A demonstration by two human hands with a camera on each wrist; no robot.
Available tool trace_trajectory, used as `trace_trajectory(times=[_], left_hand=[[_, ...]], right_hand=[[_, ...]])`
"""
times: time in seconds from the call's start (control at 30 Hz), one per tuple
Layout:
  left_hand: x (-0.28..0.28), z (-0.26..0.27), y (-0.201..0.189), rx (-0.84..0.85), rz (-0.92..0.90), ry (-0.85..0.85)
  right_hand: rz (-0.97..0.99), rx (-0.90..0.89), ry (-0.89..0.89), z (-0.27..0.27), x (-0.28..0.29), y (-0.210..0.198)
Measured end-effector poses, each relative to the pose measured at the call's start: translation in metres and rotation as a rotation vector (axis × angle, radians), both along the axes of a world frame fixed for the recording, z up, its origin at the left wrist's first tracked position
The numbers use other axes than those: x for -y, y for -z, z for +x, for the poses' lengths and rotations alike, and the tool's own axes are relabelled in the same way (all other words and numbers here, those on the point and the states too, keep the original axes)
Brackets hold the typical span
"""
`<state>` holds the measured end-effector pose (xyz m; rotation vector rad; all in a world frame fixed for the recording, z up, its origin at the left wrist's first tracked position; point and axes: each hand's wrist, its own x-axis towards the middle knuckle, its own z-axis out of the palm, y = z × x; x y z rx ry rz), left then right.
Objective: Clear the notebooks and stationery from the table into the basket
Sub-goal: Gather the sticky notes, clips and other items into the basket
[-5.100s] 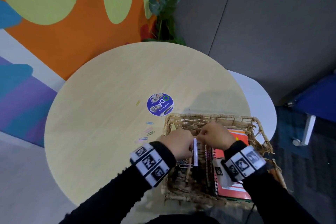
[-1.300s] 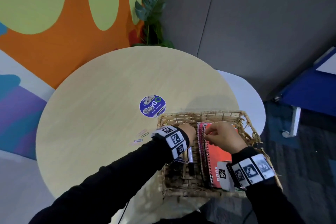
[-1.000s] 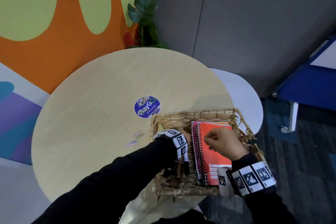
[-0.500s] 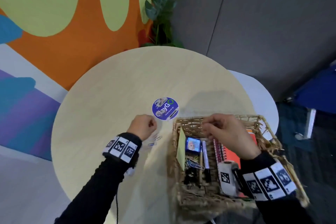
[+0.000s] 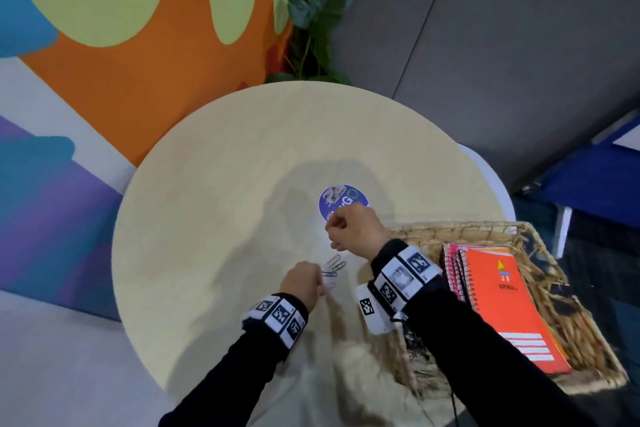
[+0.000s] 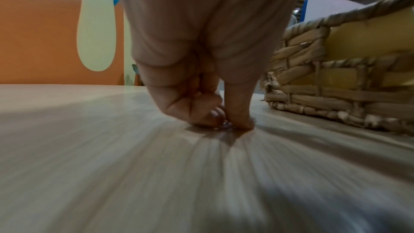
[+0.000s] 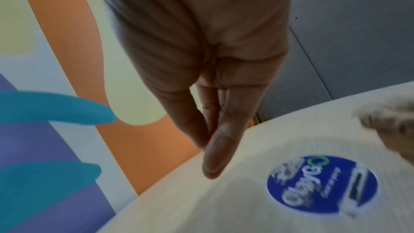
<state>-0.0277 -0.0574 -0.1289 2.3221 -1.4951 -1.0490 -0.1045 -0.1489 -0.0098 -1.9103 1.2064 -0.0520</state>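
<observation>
While the head view shows the left hand pinching paper clips on the table, the right hand hovers curled beside the basket holding notebooks. Left wrist: fingertips pressed together on tabletop. Right wrist: fingers together, nothing held, above sticker.

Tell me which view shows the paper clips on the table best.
The head view: the paper clips lie in plain sight on the table, at the left hand fingertips. The left wrist view hides them almost entirely under the fingertips. The right wrist view shows none.
</observation>
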Motion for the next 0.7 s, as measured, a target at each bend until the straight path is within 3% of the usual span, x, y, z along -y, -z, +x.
trace_trajectory(times=[0.23,0.37,0.7], left_hand=[[-0.018,0.004,0.000,0.034,0.069,0.123],[-0.034,0.013,-0.004,-0.006,0.047,0.036],[-0.056,0.037,-0.019,-0.110,-0.066,-0.131]], right_hand=[[-0.119,-0.399,-0.050,0.018,0.004,0.051],[-0.131,-0.574,-0.127,0.015,-0.004,0.072],[-0.216,-0.660,-0.147,0.022,-0.025,0.086]])
